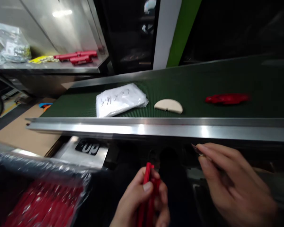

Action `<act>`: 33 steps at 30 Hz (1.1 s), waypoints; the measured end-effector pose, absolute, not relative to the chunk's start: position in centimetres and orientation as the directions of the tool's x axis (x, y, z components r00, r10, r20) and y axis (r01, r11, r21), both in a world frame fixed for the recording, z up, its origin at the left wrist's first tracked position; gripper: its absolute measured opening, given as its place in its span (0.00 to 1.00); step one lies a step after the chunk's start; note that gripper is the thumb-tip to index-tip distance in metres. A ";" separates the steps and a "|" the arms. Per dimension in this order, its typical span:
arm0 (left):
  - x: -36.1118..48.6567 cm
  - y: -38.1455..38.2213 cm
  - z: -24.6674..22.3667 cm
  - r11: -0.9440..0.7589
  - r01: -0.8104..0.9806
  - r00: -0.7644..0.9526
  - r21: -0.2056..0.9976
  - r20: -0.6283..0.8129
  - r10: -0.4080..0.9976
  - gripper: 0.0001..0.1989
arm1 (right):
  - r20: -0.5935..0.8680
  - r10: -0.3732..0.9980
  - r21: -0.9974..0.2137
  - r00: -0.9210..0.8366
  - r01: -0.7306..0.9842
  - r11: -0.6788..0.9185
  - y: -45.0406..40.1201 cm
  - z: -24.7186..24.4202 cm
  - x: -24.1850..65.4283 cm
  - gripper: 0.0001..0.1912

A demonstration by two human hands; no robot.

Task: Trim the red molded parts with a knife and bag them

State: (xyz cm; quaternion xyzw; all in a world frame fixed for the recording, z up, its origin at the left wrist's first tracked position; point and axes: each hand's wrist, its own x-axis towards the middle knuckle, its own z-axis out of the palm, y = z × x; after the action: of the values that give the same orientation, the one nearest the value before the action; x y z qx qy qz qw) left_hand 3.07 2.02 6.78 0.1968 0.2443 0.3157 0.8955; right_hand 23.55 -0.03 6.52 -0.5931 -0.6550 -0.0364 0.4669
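In the head view, my left hand (142, 198) is wrapped round a red tool handle (148, 176), which stands roughly upright at the lower middle. A thin dark loop shows just above the handle's top end. To the right, my right hand (229, 176) pinches a small, pointed, blade-like metal piece (197, 150) between thumb and fingers. Its tip points up and left, and most of it is hidden by the fingertips. The two hands are apart, both in front of the conveyor's metal edge (156, 126).
On the green ribbed belt (191, 85) lie a white plastic packet (120, 99), a cream half-round piece (169, 105) and a red tool (227, 98). Several red tools (79, 56) rest on the shelf at upper left. A plastic-lined box (44, 201) of red pieces stands at lower left.
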 end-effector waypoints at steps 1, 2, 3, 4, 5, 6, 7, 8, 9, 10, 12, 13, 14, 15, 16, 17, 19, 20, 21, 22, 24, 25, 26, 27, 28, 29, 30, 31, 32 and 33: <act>3.3 3.4 7.4 0.645 -0.394 0.650 0.655 -0.298 0.699 0.09 | 0.663 0.733 -0.492 0.152 0.827 0.273 0.5 6.6 24.4 0.20; 3.6 5.2 8.1 0.508 -0.285 0.603 0.813 -0.260 0.754 0.10 | 0.678 0.716 -0.467 0.166 0.850 0.245 1.1 6.8 25.6 0.19; 4.1 7.2 8.8 0.304 -0.132 0.550 0.944 -0.185 0.815 0.12 | 0.691 0.700 -0.421 0.177 0.887 0.191 1.8 7.1 27.0 0.18; 4.7 9.5 9.6 0.022 0.061 0.508 0.998 -0.050 0.860 0.12 | 0.702 0.686 -0.360 0.191 0.927 0.111 2.7 7.4 28.6 0.16; 5.6 12.0 10.4 -0.277 0.218 0.505 0.936 0.135 0.853 0.13 | 0.706 0.679 -0.288 0.203 0.957 0.014 3.5 7.9 30.3 0.15; 6.7 14.6 11.1 -0.518 0.346 0.570 0.783 0.263 0.778 0.15 | 0.702 0.681 -0.212 0.209 0.974 -0.081 4.4 8.3 32.0 0.14; 7.9 17.1 11.7 -0.688 0.456 0.649 0.564 0.319 0.691 0.17 | 0.683 0.697 -0.142 0.219 0.976 -0.168 5.3 8.9 33.6 0.12; 9.3 19.4 12.1 -0.740 0.474 0.684 0.478 0.329 0.651 0.19 | 0.653 0.721 -0.085 0.233 0.968 -0.236 6.1 9.4 35.0 0.11; 10.8 21.5 12.4 -0.766 0.488 0.706 0.419 0.326 0.628 0.19 | 0.614 0.749 -0.048 0.247 0.960 -0.277 6.9 9.9 36.2 0.10; 12.3 23.3 12.5 -0.785 0.500 0.727 0.365 0.316 0.609 0.19 | 0.576 0.775 -0.027 0.258 0.954 -0.297 7.7 10.3 37.2 0.10; 15.1 26.0 12.1 -0.807 0.511 0.764 0.297 0.274 0.584 0.19 | 0.496 0.823 0.008 0.276 0.947 -0.322 9.2 11.0 38.5 0.12; 16.2 26.9 11.7 -0.814 0.514 0.778 0.272 0.252 0.576 0.19 | 0.458 0.842 0.018 0.285 0.944 -0.329 9.8 11.3 38.9 0.13; 17.2 27.6 11.3 -0.816 0.518 0.786 0.256 0.233 0.572 0.19 | 0.416 0.862 0.025 0.289 0.944 -0.329 10.3 11.5 39.3 0.13; 18.0 28.0 10.9 -0.815 0.523 0.789 0.249 0.220 0.573 0.18 | 0.372 0.881 0.030 0.291 0.945 -0.325 10.8 11.6 39.6 0.12; 18.6 28.3 10.5 -0.812 0.528 0.788 0.250 0.213 0.578 0.19 | 0.329 0.899 0.033 0.288 0.948 -0.316 11.2 11.6 39.8 0.11; 18.9 28.4 10.2 -0.808 0.530 0.785 0.259 0.211 0.582 0.20 | 0.290 0.914 0.035 0.282 0.952 -0.305 11.5 11.6 40.0 0.10; 19.1 28.1 9.9 -0.803 0.516 0.778 0.297 0.228 0.585 0.22 | 0.234 0.936 0.034 0.264 0.960 -0.280 11.8 11.5 40.3 0.09; 18.9 27.7 10.0 -0.802 0.500 0.774 0.327 0.248 0.583 0.23 | 0.221 0.941 0.033 0.258 0.962 -0.271 11.9 11.5 40.4 0.09; 18.5 27.1 10.1 -0.799 0.476 0.767 0.367 0.271 0.581 0.23 | 0.219 0.942 0.031 0.254 0.963 -0.267 11.9 11.4 40.4 0.08; 18.1 26.4 10.2 -0.792 0.445 0.758 0.418 0.295 0.582 0.22 | 0.226 0.942 0.028 0.249 0.965 -0.261 11.9 11.4 40.5 0.08; 17.0 24.5 10.7 -0.754 0.365 0.729 0.546 0.336 0.597 0.18 | 0.265 0.939 0.022 0.219 0.972 -0.233 11.9 11.4 40.5 0.07; 16.4 23.5 10.9 -0.720 0.317 0.711 0.618 0.347 0.611 0.17 | 0.296 0.936 0.019 0.187 0.979 -0.202 11.9 11.5 40.4 0.06; 15.8 22.4 11.1 -0.673 0.267 0.691 0.690 0.350 0.633 0.15 | 0.336 0.931 0.017 0.141 0.988 -0.156 11.9 11.6 40.3 0.05; 15.1 21.3 11.3 -0.612 0.218 0.667 0.760 0.341 0.662 0.14 | 0.383 0.920 0.017 0.081 0.995 -0.094 11.8 11.8 40.0 0.05; 14.5 20.2 11.5 -0.535 0.174 0.640 0.827 0.318 0.700 0.12 | 0.435 0.901 0.019 0.007 1.000 -0.017 11.5 11.9 39.6 0.06; 13.9 19.0 11.6 -0.444 0.132 0.610 0.886 0.281 0.741 0.12 | 0.488 0.870 0.025 -0.075 0.997 0.071 11.2 12.1 39.0 0.09; 13.3 17.8 11.6 -0.340 0.092 0.580 0.936 0.227 0.782 0.13 | 0.541 0.826 0.035 -0.160 0.985 0.168 10.7 12.1 38.1 0.11; 12.6 16.6 11.7 -0.233 0.054 0.554 0.971 0.165 0.816 0.15 | 0.589 0.771 0.047 -0.242 0.963 0.266 10.0 12.1 37.0 0.14; 12.0 15.5 11.7 -0.136 0.021 0.538 0.991 0.103 0.837 0.18 | 0.629 0.710 0.059 -0.316 0.931 0.361 9.3 12.1 35.5 0.15; 11.3 14.3 11.6 -0.022 -0.019 0.537 1.000 0.028 0.843 0.20 | 0.658 0.650 0.071 -0.379 0.891 0.448 8.4 12.0 33.9 0.16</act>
State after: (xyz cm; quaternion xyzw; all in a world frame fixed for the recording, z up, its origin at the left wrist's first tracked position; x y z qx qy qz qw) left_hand 11.32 14.29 11.57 0.6234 0.3308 0.3497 0.6162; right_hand 33.92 8.38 11.96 -0.4800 -0.8027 -0.2131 0.2827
